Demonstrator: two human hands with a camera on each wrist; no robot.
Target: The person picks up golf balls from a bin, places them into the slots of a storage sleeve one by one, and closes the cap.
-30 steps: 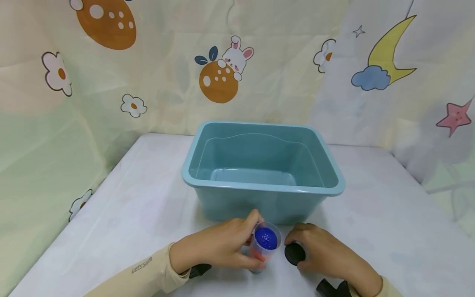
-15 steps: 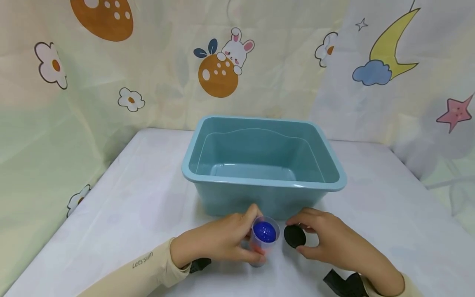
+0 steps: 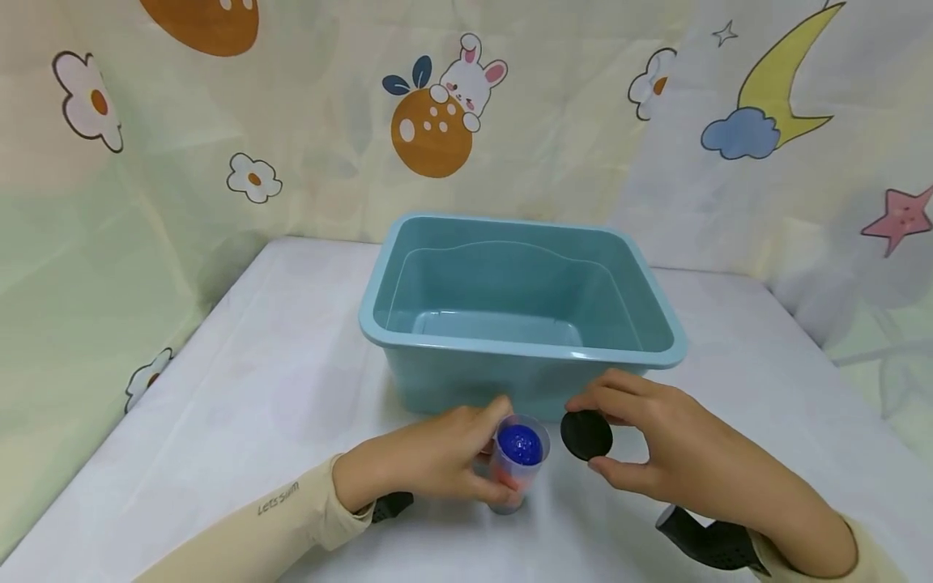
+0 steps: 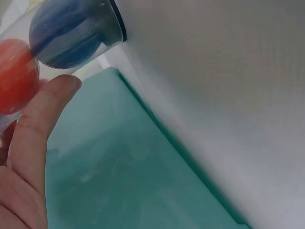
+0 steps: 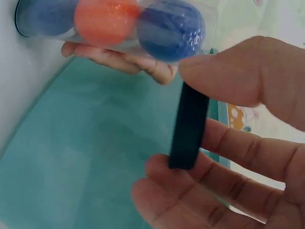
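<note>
A clear plastic tube (image 3: 514,465) stands on the white table (image 3: 255,405) in front of the teal tub (image 3: 521,324). It holds a blue glitter ball (image 3: 520,444) on top, an orange ball (image 5: 105,19) under it and another blue ball (image 4: 66,31) at the bottom. My left hand (image 3: 437,465) grips the tube around its side. My right hand (image 3: 656,453) pinches a black round lid (image 3: 586,435) between thumb and fingers, lifted just right of the tube's open mouth. The lid (image 5: 188,126) is seen edge-on in the right wrist view.
The teal tub has nothing inside and takes up the middle of the table. Patterned curtain walls (image 3: 146,162) close in the table at the back, left and right. Bare white table lies to the left and right of the tub.
My right hand has lifted the black lid off the table and carried it up and slightly right. My left hand keeps the tube standing in the same spot.
</note>
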